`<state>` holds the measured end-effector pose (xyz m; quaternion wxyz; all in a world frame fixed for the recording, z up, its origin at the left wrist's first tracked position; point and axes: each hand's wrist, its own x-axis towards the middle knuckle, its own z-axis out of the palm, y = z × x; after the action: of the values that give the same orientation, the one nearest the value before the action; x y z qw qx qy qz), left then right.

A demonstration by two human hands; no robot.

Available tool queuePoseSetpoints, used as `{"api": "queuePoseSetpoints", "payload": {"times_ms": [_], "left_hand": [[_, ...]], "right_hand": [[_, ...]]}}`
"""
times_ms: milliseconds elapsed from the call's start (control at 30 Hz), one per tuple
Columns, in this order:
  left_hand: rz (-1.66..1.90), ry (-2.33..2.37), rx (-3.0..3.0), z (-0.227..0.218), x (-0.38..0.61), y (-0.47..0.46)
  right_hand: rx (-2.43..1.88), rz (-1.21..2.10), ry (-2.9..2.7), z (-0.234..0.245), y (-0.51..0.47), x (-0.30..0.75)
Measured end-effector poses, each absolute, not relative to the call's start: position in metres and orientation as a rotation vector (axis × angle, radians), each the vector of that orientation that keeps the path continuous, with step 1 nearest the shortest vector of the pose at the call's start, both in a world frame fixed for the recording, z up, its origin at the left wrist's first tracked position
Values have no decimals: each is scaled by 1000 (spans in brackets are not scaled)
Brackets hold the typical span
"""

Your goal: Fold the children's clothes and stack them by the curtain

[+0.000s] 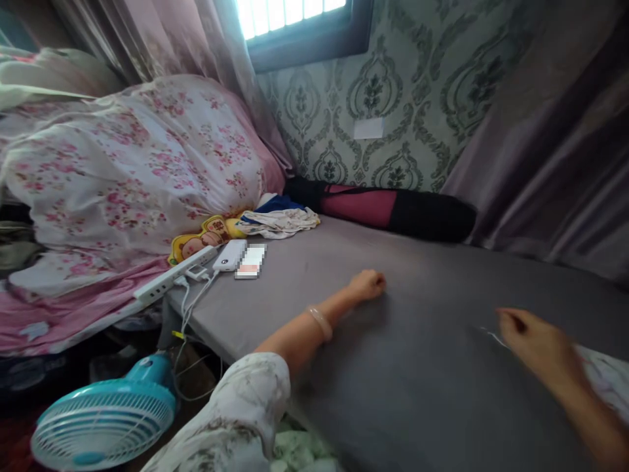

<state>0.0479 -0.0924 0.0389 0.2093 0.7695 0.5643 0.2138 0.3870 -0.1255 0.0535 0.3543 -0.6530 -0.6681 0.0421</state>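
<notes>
My left hand (367, 285) is closed in a fist low over the grey covered surface (417, 393), a pale bangle (320, 324) round its wrist. What its curled fingers hold, if anything, is hidden. To the right, my right hand (535, 341) is slightly blurred, with thumb and fingers pinched together. A thin white thread (494, 337) trails from beneath that hand toward the left over the grey cover. The two hands are well apart.
At the left edge lie a white power strip (171, 278), a white power bank (230, 255), a blurred-out phone (251, 261) and crumpled cloth (282, 221). A dark red and black roll (383, 208) lies along the wall. Below left stands a blue fan (105, 416) near hanging cables.
</notes>
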Motion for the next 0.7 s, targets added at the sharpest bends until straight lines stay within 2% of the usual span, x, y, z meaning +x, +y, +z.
{"api": "queuePoseSetpoints", "payload": {"times_ms": [167, 333, 700], "left_hand": [[909, 1795, 1675, 39, -24, -76], [1118, 2032, 1367, 44, -105, -62], [1411, 2375, 919, 67, -224, -56]], "right_hand": [[-1560, 254, -2071, 43, -105, 257], [-1432, 302, -2251, 34, -96, 179], [-1362, 312, -2215, -2, -95, 153]]}}
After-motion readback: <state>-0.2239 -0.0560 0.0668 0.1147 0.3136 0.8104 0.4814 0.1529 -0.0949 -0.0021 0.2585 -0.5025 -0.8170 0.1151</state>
